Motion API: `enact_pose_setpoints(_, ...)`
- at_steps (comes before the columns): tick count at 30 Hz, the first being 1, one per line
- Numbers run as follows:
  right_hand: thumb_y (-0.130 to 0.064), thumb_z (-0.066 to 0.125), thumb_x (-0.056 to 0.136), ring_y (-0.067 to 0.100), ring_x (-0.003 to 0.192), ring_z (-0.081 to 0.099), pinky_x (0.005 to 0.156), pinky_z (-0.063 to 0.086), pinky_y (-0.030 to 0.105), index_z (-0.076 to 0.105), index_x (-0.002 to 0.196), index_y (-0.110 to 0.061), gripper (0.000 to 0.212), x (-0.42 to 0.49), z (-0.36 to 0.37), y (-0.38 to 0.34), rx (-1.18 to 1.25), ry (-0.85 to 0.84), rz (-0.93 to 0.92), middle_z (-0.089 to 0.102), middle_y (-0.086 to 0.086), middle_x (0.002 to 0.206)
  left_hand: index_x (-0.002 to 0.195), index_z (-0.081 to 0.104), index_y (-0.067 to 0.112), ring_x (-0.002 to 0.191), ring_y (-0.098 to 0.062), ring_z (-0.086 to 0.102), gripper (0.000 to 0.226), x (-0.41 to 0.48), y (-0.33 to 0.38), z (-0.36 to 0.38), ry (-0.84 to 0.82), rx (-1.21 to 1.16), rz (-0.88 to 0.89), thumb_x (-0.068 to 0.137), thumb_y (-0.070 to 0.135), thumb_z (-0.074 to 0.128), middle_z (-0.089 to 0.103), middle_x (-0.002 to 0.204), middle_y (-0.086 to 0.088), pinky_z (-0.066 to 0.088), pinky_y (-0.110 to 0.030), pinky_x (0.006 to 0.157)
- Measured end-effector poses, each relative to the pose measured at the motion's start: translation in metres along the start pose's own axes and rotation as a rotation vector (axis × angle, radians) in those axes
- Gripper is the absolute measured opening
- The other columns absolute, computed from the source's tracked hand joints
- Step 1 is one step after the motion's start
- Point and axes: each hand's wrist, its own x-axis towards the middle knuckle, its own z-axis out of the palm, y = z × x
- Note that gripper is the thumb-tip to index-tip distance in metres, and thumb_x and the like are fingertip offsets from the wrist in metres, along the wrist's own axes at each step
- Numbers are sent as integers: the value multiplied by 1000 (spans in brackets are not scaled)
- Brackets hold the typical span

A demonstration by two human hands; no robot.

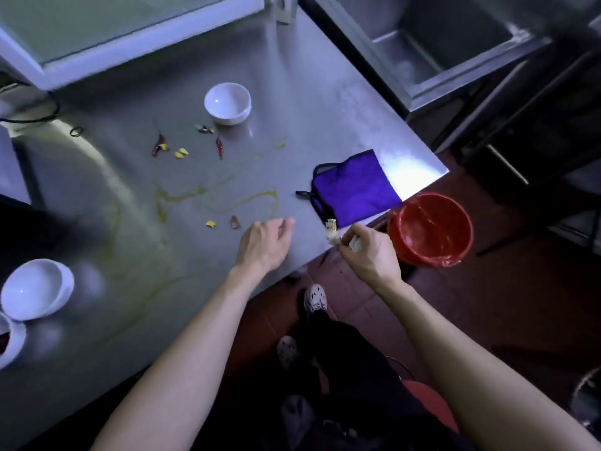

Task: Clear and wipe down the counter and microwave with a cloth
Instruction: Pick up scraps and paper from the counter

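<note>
The steel counter point(292, 102) carries yellowish streaks point(182, 196), red chilli pieces point(220, 148) and small yellow scraps point(180, 153). A folded purple cloth point(356, 190) lies near the counter's right edge. My left hand point(265, 244) hovers over the counter edge with fingers loosely curled, holding nothing, just right of a yellow scrap point(211, 224) and a brown scrap point(234, 222). My right hand point(369, 252) pinches pale food scraps point(332, 232) beyond the counter edge, next to the red bin. The microwave point(107, 30) stands at the back left.
A red bin point(455, 252) lined with a red bag stands on the floor right of the counter. White bowls sit at the back point(227, 104) and at the near left point(35, 289). A steel sink unit point(455, 50) is at the back right. My shoes point(314, 297) are below.
</note>
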Motion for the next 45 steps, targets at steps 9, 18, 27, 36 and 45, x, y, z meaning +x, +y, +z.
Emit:
enact_pose_setpoints(9, -41, 81, 86, 19, 81, 65, 70, 43, 32, 70, 83, -28, 17, -33, -78, 133, -5, 57, 270, 69, -6, 80, 101, 70, 20, 94, -41, 71, 21, -15, 116, 94, -194, 129, 208, 102, 38, 60, 77, 96, -16, 54, -43, 75)
enact_pose_setpoints(18, -48, 77, 89, 26, 80, 71, 73, 56, 37, 64, 80, -28, 26, 60, -141, 316, 35, -80, 399, 75, -1, 79, 98, 62, 25, 97, -36, 72, 28, 44, 221, 236, -310, 288, 118, 105, 51, 54, 76, 96, -8, 53, -42, 81)
enact_pose_setpoints(27, -34, 70, 95, 30, 86, 72, 71, 49, 33, 63, 84, -28, 15, 168, -98, 499, -45, -295, 471, 76, 4, 89, 99, 65, 31, 104, -30, 69, 26, 151, 245, 444, -409, 220, -81, 104, 54, 55, 71, 107, 3, 47, -39, 81)
enact_pose_setpoints(36, -31, 67, 93, 41, 95, 66, 85, 54, 46, 34, 124, -10, 50, 239, 34, 625, 17, -426, 462, 65, 20, 109, 122, 48, 23, 121, -29, 55, 37, 247, 195, 630, -622, 22, -240, 90, 10, 61, 38, 126, 2, 45, -39, 104)
enact_pose_setpoints(45, -9, 59, 99, 38, 81, 70, 77, 54, 50, 35, 123, -5, 35, 238, 70, 665, 87, -439, 430, 72, 16, 91, 164, 27, 26, 140, -29, 51, 79, 278, 179, 688, -623, 86, -127, 97, 15, 67, 35, 158, -4, 46, -43, 113)
